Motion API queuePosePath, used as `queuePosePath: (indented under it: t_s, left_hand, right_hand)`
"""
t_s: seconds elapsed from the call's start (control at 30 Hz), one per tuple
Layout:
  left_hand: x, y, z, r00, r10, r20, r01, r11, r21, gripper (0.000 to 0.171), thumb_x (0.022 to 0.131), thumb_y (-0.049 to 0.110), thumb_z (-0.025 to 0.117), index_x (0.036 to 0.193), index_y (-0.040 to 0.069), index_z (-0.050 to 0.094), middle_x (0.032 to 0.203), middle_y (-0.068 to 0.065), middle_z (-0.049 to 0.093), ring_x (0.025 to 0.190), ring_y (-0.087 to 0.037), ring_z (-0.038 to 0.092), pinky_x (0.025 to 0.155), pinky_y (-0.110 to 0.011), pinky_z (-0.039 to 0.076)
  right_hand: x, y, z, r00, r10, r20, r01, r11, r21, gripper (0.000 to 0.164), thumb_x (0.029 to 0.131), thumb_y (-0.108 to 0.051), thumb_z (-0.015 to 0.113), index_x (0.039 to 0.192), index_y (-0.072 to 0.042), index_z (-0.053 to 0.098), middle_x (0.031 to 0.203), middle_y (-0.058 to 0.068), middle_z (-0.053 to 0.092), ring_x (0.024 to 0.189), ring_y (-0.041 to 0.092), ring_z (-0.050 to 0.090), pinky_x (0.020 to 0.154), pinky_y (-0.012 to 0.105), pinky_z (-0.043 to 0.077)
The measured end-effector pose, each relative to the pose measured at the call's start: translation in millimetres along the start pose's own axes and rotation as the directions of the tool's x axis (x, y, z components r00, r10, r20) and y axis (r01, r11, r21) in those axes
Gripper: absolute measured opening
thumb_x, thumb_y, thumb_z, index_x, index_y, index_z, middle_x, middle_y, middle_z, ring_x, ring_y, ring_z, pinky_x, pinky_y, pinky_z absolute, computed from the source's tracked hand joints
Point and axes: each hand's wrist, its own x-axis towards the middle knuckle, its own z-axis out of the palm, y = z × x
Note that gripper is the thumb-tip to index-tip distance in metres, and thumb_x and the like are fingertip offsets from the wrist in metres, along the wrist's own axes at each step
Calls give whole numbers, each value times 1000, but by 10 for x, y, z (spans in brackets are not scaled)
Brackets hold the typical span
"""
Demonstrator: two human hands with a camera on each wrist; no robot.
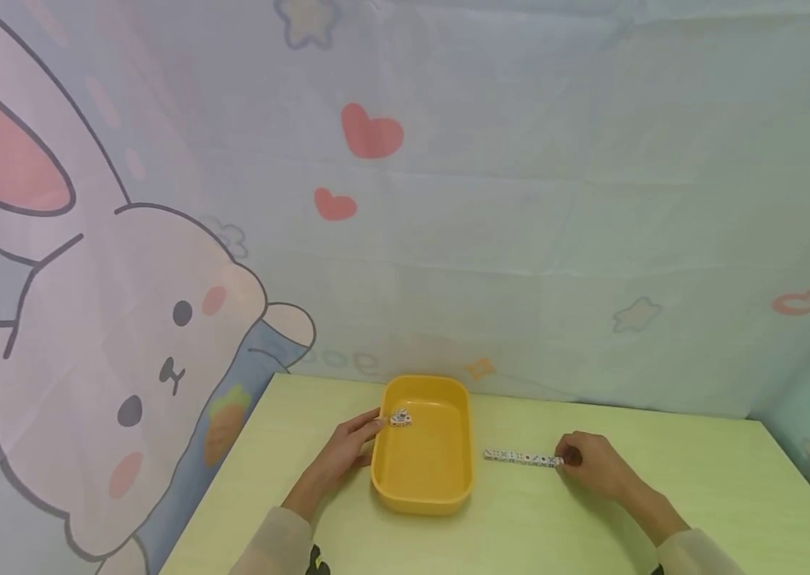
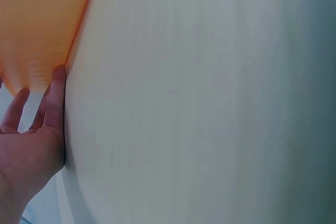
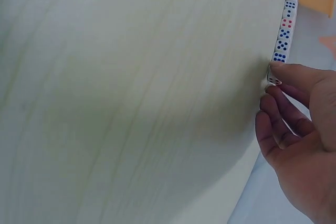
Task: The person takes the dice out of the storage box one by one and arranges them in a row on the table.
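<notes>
A yellow tray stands on the table with several small white dice bunched at its upper left inside. My left hand lies along the tray's left side, its fingers extended against the wall, as the left wrist view also shows. Right of the tray runs a straight row of dice, with blue and red pips on their faces in the right wrist view. At the row's right end my right hand pinches a die between thumb and fingertips, close against the last die of the line.
The pale yellow-green table reaches back to a hanging cloth printed with a rabbit, hearts and stars. The cloth also borders the table at left and right. The tray's far end is near the table's back edge.
</notes>
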Motion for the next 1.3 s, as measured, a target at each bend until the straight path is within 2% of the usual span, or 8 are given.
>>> queuePosePath:
  t_s: [0.17,0.47,0.6,0.7,0.8,0.93,1.07,1.3]
  left_hand:
    - [-6,3,-10,1000,4,-22,-4,1000,4,61,111,34,58,161,2,42,159,-27,46,139,-41,54,91,-40,62]
    - [0,-23,20,1000,-4,-11,4,1000,3,60,111,33,56,161,2,42,158,-27,47,136,-39,58,92,-39,62]
    - [-6,-14,32,1000,-8,-23,8,1000,5,62,111,35,58,161,2,42,158,-28,47,134,-39,59,92,-40,62]
    - [-3,-15,30,1000,-11,-22,12,1000,8,62,111,35,58,161,2,42,158,-28,47,134,-38,60,93,-40,62]
    - [5,-12,22,1000,-7,-20,7,1000,7,63,110,36,59,161,3,43,158,-28,46,134,-39,59,93,-40,62]
    - [7,0,15,1000,-9,-21,9,1000,7,65,110,37,60,162,3,42,159,-28,46,134,-38,60,93,-40,62]
    - [2,13,12,1000,-10,-29,10,1000,15,63,110,36,58,162,4,42,159,-27,46,134,-37,60,92,-40,62]
    - [2,5,20,1000,1,-19,-1,1000,22,62,111,36,58,162,4,43,160,-25,46,140,-39,53,92,-39,62]
  right_hand:
    - [20,0,21,1000,-12,-8,12,1000,12,12,90,0,80,97,-8,74,85,-7,62,77,5,54,66,26,50]
    - [-23,72,51,1000,21,3,-22,998,59,11,92,-7,81,101,-9,75,87,-5,61,79,6,54,67,26,50]
    - [-28,80,46,999,52,11,-53,995,89,20,91,-16,85,105,-9,74,93,-1,62,82,11,55,69,27,50]
    - [-9,22,38,996,86,-26,-82,989,121,31,89,-22,88,112,-7,74,101,6,63,89,18,58,72,29,51]
    - [67,-95,64,992,73,-99,-58,987,152,37,91,-26,86,119,-5,72,110,11,64,96,27,61,75,32,53]
    - [261,-344,164,986,19,-167,14,980,198,38,95,-28,83,123,-7,70,115,7,65,102,34,62,78,33,56]
    - [497,-665,283,980,-22,-196,72,965,251,37,95,-26,83,125,-9,70,114,2,67,101,31,63,81,32,57]
    - [885,-1176,523,969,-82,-233,155,937,313,39,93,-19,84,126,-2,71,114,10,71,102,31,67,84,36,60]
